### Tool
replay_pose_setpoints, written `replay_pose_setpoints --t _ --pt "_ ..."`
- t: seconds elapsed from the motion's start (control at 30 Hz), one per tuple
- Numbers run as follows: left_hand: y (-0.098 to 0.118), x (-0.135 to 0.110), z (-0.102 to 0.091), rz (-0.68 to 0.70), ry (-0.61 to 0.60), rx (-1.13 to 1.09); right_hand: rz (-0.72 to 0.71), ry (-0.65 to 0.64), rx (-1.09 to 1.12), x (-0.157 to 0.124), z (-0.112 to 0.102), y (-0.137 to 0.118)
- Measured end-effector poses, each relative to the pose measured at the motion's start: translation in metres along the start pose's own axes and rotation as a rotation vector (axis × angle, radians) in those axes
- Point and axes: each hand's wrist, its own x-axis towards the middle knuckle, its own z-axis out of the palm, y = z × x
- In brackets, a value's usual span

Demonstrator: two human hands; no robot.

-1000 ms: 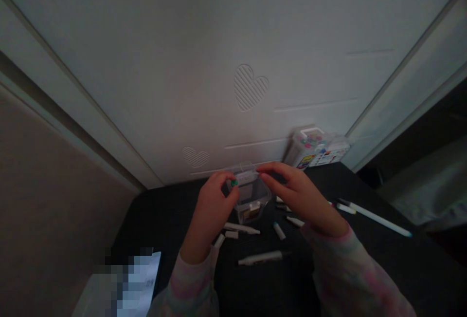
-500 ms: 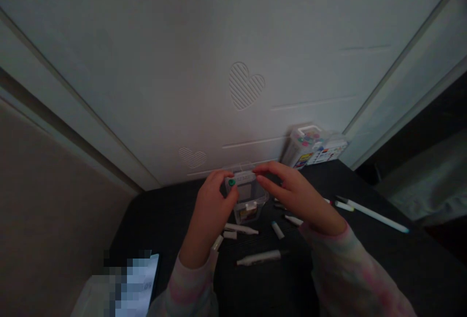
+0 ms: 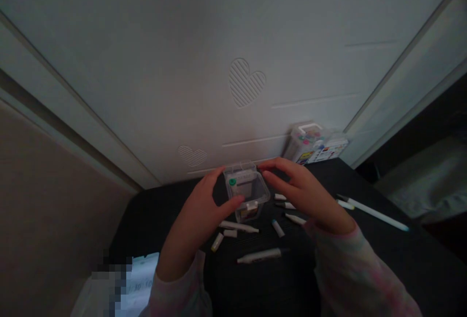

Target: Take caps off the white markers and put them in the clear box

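Note:
A clear plastic box [image 3: 251,191] stands on the dark table, with a green-ended marker [image 3: 232,182] upright in its left back corner. My left hand [image 3: 204,205] is around the box's left side, thumb over the front rim and fingers along the left edge. At the right back corner, my right hand [image 3: 297,183] has thumb and forefinger curled close at the rim; a small dark bit shows by the fingertips. In front of the box lie a white marker [image 3: 241,227], small caps [image 3: 218,242] and another uncapped marker [image 3: 260,256].
A lidded box of colourful markers [image 3: 302,141] stands against the white panel [image 3: 182,88] at the back right. A long white pen [image 3: 379,214] lies at the right. A phone with a lit screen [image 3: 140,278] is at the lower left.
My left hand has let go of the green-ended marker and spread around the box's left side. My right hand has shifted slightly right, staying by the back corner.

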Motion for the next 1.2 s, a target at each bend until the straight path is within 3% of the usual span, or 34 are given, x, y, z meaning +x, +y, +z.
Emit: replay_pose_setpoints --t 0.13,0.43,0.87,1.2 --pt "-0.004 -0.003 0.000 0.036 -0.117 -0.050 0.003 -0.008 0.008 -0.001 -0.002 0.002" --pt "-0.002 0.002 0.009 0.067 -0.177 -0.208 0.031 -0.037 0.010 0.000 0.000 0.003" --pt "-0.012 0.013 0.022 0.055 -0.062 -0.196 0.010 -0.054 0.000 0.003 0.006 0.011" --pt "0.001 0.004 0.005 0.040 -0.133 -0.121 -0.045 -0.171 -0.066 0.003 0.008 0.015"
